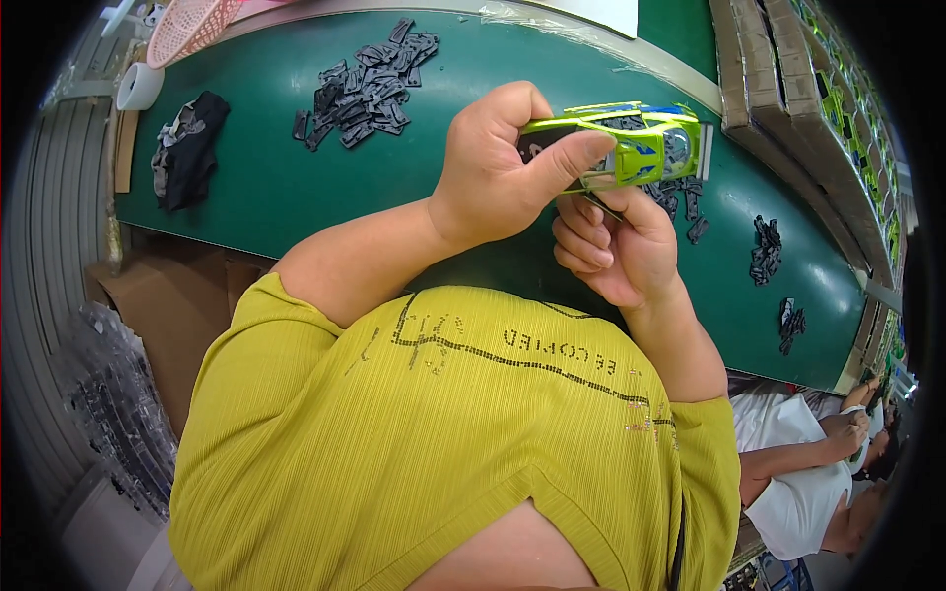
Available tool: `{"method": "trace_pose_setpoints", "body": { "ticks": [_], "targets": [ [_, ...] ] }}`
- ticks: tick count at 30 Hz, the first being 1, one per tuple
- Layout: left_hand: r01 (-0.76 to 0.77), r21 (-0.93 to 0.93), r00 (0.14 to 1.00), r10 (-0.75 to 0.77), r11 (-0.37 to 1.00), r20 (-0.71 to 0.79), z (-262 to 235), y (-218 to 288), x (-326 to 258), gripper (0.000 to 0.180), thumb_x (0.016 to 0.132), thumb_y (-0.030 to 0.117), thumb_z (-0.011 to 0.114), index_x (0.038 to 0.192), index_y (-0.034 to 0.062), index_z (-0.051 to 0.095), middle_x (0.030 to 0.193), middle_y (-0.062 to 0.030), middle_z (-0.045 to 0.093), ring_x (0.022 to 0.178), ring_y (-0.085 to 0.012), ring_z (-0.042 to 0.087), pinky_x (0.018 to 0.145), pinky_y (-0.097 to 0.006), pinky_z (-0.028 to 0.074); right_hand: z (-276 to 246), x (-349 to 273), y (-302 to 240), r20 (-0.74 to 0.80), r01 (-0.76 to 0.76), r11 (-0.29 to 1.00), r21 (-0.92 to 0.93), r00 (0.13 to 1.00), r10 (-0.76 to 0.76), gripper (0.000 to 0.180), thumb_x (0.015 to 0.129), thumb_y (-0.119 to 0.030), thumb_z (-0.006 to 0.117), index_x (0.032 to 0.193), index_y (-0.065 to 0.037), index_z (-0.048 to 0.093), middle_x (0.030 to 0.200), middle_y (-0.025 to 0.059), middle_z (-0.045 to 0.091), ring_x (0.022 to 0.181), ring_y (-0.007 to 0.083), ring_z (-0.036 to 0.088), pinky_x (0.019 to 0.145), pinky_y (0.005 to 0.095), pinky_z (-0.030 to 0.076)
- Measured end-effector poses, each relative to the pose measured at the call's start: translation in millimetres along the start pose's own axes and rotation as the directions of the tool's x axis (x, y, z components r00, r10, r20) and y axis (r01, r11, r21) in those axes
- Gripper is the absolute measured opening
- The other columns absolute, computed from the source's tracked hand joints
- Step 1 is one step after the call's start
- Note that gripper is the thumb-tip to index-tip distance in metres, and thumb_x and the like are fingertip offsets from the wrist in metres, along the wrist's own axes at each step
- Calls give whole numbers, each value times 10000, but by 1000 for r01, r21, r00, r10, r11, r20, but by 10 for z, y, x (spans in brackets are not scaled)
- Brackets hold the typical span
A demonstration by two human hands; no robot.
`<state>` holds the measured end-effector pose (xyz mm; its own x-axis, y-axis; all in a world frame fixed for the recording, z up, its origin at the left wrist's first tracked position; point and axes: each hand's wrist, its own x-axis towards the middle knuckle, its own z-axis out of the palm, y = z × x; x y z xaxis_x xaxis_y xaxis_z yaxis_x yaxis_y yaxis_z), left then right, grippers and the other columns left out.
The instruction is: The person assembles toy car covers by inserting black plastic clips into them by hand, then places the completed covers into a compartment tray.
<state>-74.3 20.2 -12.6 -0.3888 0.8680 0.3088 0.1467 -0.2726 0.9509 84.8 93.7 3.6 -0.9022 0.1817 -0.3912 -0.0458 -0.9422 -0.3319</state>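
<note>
A bright green toy car body with blue markings and a clear window is held above the table. My left hand grips it, closed around its left end, with the thumb laid over the near side. Next to that thumb a dark part of the car shows. My right hand is just below the car's near edge with its fingers curled. A thin dark piece shows at its fingertips; the car hides the rest of that grip. Partly behind the car, small dark plastic parts lie on the table.
The green table bears a large pile of dark plastic parts, smaller piles at right and a dark cloth at left. A pink basket and a tape roll stand far left. Cardboard trays line the right; another person sits lower right.
</note>
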Motion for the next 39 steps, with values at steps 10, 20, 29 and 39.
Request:
{"method": "trace_pose_setpoints", "body": {
  "ticks": [10, 20, 29, 39],
  "targets": [
    [131, -74, 985, -138, 989, -107, -25, 35, 78, 291, 900, 226, 717, 790, 69, 499, 694, -13, 610, 527, -37, 542, 408, -176, 416, -28, -68, -12, -93, 351, 711, -609, 859, -504, 221, 882, -109, 635, 1058, 24, 619, 882, 97, 641, 667, 109, 566, 631, 232, 471],
    [157, -80, 982, -164, 984, -94, 22, 83, 52, 319, 866, 224, 755, 749, 53, 513, 662, 1, 567, 540, -29, 483, 442, -197, 392, 23, -5, -36, 614, 390, -475, -789, 457, -644, 170, 750, 42, 751, 886, 3, 658, 852, 113, 664, 707, 190, 637, 603, 263, 493],
    [99, -82, 990, -106, 992, -88, -5, 90, 38, 307, 864, 211, 757, 761, 55, 514, 658, 1, 571, 535, -25, 479, 438, -200, 387, -39, -26, 130, 183, 560, 264, -785, 617, -765, 228, 828, 50, 668, 1052, 47, 622, 876, 124, 673, 749, 193, 654, 698, 297, 538],
    [19, -179, 998, -30, 984, -59, -45, 90, 33, 325, 844, 209, 784, 746, 64, 511, 664, 38, 521, 576, -7, 420, 475, -193, 352, -181, -31, -105, 188, 90, 992, -93, 980, -71, 278, 960, -221, 455, 846, 10, 562, 687, 97, 578, 481, 155, 471, 448, 254, 366]
  ]
}}
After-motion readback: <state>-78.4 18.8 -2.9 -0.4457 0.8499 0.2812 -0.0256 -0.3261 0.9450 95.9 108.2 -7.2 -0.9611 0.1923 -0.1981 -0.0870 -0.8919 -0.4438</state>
